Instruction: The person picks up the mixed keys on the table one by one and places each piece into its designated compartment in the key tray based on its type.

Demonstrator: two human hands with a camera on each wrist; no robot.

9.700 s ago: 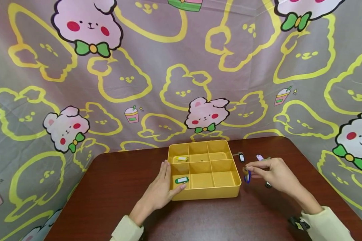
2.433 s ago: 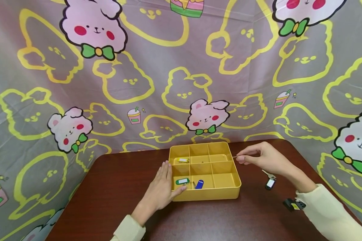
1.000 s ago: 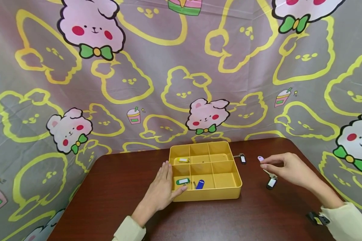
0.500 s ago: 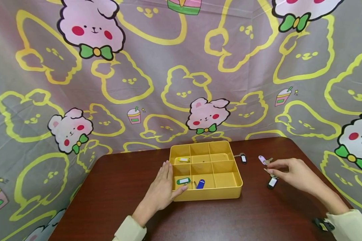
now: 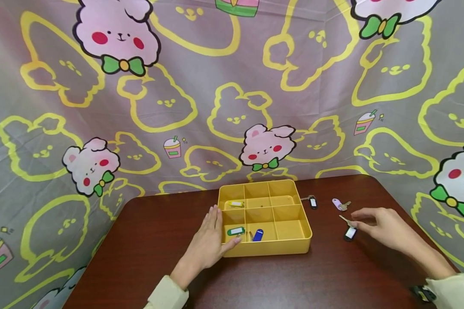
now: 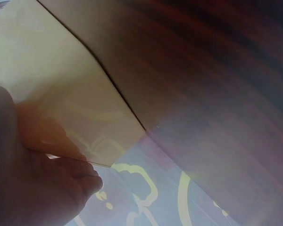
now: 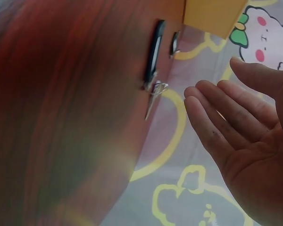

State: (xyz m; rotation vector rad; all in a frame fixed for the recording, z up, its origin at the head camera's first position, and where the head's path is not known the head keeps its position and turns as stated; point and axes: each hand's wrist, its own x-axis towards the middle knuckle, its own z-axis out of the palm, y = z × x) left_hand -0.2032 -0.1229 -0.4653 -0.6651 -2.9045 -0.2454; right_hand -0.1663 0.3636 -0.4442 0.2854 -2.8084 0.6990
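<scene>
Yellow box holds yellow tag, green tag and blue tag.

I am seeing a rectangular yellow plastic box, white-labelled black oblong key tags, a lilac oblong key tag, a reddish-brown wood-grained desk and grey cloth patterned with yellow outlines.

The head view is evenly lit and fairly sharp, with a soft glare on the table at six o'clock. The left wrist view is hazy, the box paling toward ten o'clock, two o'clock dark. The right wrist view blurs the table's grain.
</scene>
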